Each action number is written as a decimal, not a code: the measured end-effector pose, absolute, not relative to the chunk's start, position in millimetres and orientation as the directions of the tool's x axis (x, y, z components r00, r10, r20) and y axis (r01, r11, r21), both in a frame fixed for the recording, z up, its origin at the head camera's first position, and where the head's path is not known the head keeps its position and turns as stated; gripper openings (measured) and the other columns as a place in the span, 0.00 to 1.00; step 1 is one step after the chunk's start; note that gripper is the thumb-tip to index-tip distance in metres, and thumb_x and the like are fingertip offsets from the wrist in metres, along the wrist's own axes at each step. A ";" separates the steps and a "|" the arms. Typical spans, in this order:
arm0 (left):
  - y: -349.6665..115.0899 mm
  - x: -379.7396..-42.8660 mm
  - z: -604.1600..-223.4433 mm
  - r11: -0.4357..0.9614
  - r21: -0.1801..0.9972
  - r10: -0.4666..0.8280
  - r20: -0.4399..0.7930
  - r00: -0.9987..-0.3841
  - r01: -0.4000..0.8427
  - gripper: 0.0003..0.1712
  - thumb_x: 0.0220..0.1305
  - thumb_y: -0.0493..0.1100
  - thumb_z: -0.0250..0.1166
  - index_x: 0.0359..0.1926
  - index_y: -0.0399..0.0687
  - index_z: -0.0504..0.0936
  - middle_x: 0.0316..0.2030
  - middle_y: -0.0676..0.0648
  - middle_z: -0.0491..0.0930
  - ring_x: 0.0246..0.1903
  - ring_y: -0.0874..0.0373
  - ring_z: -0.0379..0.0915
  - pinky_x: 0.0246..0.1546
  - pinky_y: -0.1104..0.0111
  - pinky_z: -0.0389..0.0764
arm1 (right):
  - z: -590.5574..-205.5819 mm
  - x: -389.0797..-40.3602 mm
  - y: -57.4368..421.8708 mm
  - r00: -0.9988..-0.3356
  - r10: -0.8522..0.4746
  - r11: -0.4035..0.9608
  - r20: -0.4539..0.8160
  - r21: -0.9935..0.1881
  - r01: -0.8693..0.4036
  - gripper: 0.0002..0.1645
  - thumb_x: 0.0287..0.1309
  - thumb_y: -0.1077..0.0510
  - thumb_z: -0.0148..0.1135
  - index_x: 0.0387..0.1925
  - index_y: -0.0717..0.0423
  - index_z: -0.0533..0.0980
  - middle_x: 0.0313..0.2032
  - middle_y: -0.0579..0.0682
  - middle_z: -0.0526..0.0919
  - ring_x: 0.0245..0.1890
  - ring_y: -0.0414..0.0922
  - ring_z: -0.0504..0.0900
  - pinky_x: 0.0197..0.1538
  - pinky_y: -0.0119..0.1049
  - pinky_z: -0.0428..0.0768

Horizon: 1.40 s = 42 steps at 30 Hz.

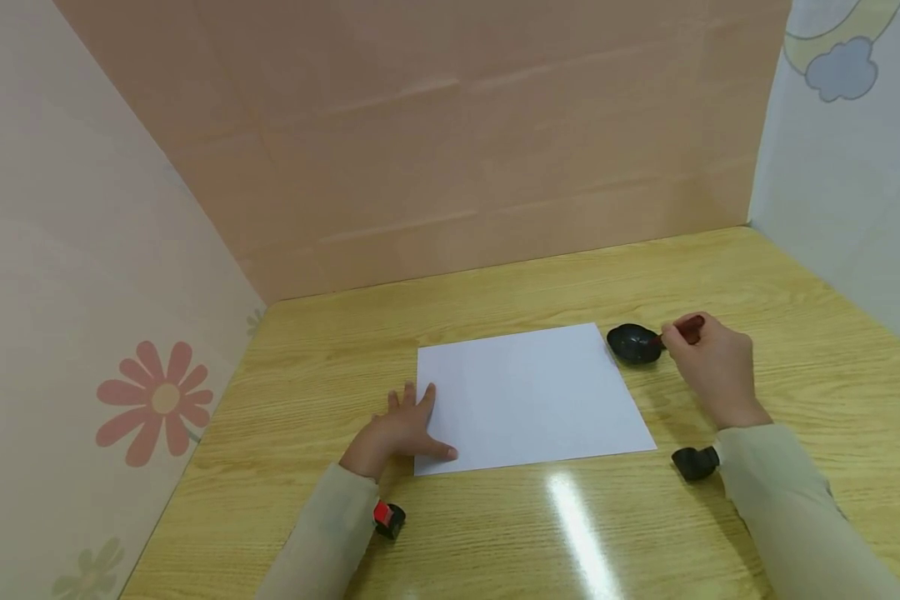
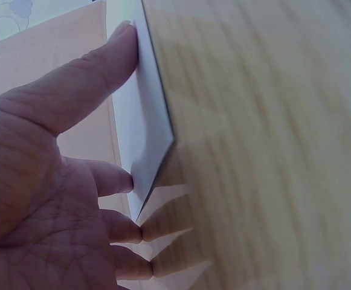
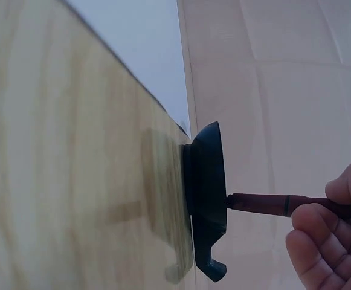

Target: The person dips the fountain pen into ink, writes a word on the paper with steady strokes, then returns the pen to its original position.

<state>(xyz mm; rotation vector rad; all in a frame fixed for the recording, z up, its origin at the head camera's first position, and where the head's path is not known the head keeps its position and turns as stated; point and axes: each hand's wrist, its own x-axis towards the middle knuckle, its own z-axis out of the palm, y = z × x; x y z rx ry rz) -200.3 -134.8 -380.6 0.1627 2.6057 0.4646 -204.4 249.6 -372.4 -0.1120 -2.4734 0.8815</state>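
Note:
A blank white sheet of paper (image 1: 528,400) lies on the wooden table. My left hand (image 1: 399,429) rests with spread, straight fingers on its left edge; thumb and index finger touch the sheet, and other fingertips meet the wood in the left wrist view. Right of the paper stands a small black ink dish (image 1: 633,343) with a short curved spout or handle. My right hand (image 1: 718,367) pinches a brush with a dark red handle (image 3: 260,203) between thumb and fingers. The brush slants down into the dish, its tip hidden behind the rim in the right wrist view.
The wooden table (image 1: 307,358) runs back to a pinkish-brown wall panel (image 1: 457,150). Pale walls with printed flowers and a cloud stand at left and right. Black wrist devices (image 1: 695,463) show beside both sleeves, and a light streak reflects near the front.

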 end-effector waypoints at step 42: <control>-135.0 -200.2 -379.8 0.936 0.350 0.193 -0.442 -0.876 0.029 0.63 0.42 0.62 0.70 0.71 0.51 0.42 0.70 0.38 0.30 0.68 0.36 0.23 0.57 0.34 0.39 | -373.5 -207.2 249.6 -0.896 0.248 0.790 0.369 -0.613 -0.034 0.20 0.61 0.47 0.49 0.30 0.61 0.75 0.22 0.56 0.81 0.17 0.42 0.71 0.20 0.32 0.66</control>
